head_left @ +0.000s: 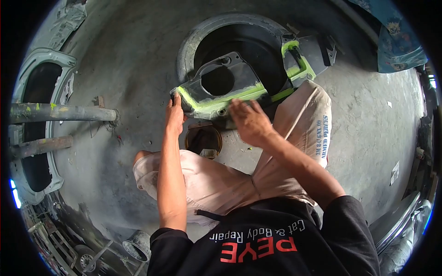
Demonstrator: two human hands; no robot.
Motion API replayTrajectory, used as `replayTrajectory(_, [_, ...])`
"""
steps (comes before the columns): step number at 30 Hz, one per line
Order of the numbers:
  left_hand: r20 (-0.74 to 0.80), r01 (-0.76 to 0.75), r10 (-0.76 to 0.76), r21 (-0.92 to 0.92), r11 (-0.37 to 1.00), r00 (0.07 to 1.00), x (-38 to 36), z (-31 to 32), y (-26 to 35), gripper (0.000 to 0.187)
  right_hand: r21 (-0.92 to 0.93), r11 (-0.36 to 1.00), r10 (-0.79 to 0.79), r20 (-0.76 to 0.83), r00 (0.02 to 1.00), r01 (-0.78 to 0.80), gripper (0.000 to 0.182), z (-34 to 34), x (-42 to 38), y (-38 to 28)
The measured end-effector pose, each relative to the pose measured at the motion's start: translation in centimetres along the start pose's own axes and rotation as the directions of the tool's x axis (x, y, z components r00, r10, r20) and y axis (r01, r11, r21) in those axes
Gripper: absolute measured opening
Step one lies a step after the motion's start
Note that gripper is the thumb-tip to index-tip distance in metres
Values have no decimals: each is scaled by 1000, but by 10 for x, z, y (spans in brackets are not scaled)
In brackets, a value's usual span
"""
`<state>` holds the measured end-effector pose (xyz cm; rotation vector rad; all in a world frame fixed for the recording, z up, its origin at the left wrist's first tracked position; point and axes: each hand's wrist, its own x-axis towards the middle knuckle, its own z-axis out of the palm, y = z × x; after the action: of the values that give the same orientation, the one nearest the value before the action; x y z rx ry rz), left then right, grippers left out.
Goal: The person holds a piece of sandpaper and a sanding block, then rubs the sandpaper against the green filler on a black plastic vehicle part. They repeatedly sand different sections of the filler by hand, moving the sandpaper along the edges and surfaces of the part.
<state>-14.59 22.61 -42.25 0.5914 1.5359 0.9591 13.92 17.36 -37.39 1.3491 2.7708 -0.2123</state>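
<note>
A long dark-grey plastic car trim panel (228, 78), with a round speaker-like opening and bright yellow-green bands along its edges, lies tilted across a tyre. My left hand (174, 117) grips its left corner, thumb on the near side and the other fingers mostly hidden. My right hand (251, 122) is at the lower edge of the panel, right of a small round hole, its fingers blurred by motion. Whether it has something under the fingers I cannot make out. The panel's right end, with a yellow-green framed opening, reaches past my right knee.
The tyre (186, 50) lies flat on the grey concrete floor beneath the panel. Between my legs stands a round container (219, 138) with something inside. Posts (69, 112) and a pale car part (69, 60) are on the left. A blue patterned cloth (398, 46) hangs at upper right.
</note>
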Motion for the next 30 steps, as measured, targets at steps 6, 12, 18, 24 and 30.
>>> replayTrajectory(6, [-28, -33, 32, -27, 999, 999, 0, 3, -1, 75, -238, 905, 367, 16, 930, -353, 64, 2, 1, 26])
replayTrajectory(12, [-34, -2, 1, -17, 1000, 999, -5, 2, 4, 72, -52, 997, 53, 32, 998, -51, 61, -3, 0, 7])
replayTrajectory(18, [-9, 10, -10, -9, 1000, 1000, 2, -4, -2, 83, -99, 948, 298, -57, 953, -302, 61, 1, -4, 44])
replayTrajectory(24, [-77, -4, 8, 43, 999, 997, 5, -3, -5, 89, 214, 974, -72, -22, 997, 75, 63, -6, 48, -7])
replayTrajectory(30, [-24, 12, -12, -12, 1000, 1000, 2, -1, -2, 86, 438, 887, -220, 119, 968, 148, 59, -22, 49, 37])
